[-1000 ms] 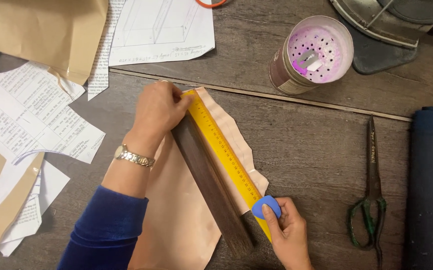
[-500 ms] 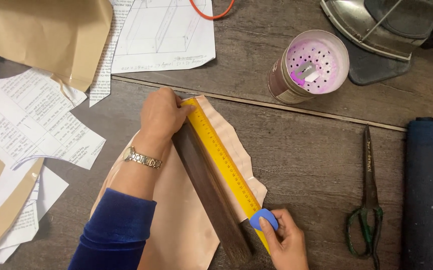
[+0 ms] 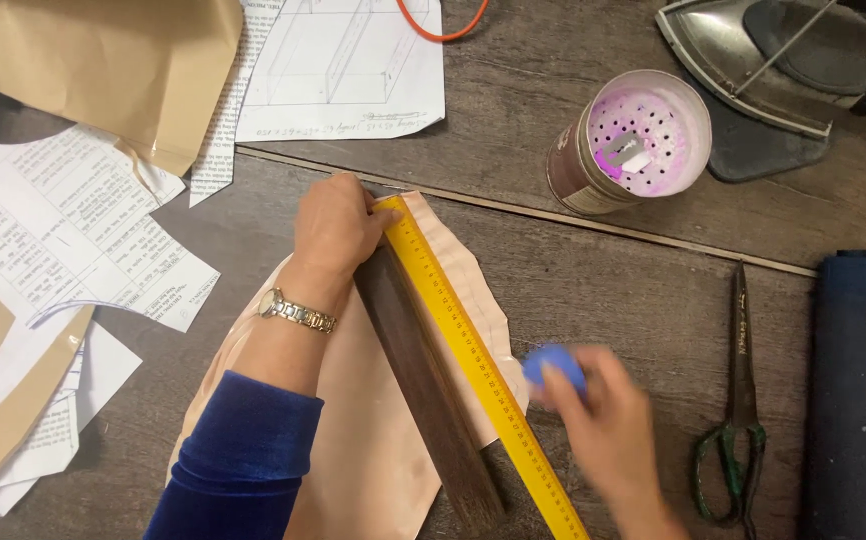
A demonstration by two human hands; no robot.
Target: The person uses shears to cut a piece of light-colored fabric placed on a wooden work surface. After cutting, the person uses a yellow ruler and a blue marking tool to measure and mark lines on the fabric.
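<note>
Dark wooden table (image 3: 593, 290) strewn with papers (image 3: 73, 250).

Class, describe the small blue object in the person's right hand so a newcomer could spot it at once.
Start at the long yellow ruler lying diagonally across the pale leather piece on the dark wooden table. Beside its right edge, about midway, the right hand pinches a small rounded blue piece. It is the only bright blue item near the ruler, blurred in motion.
</note>
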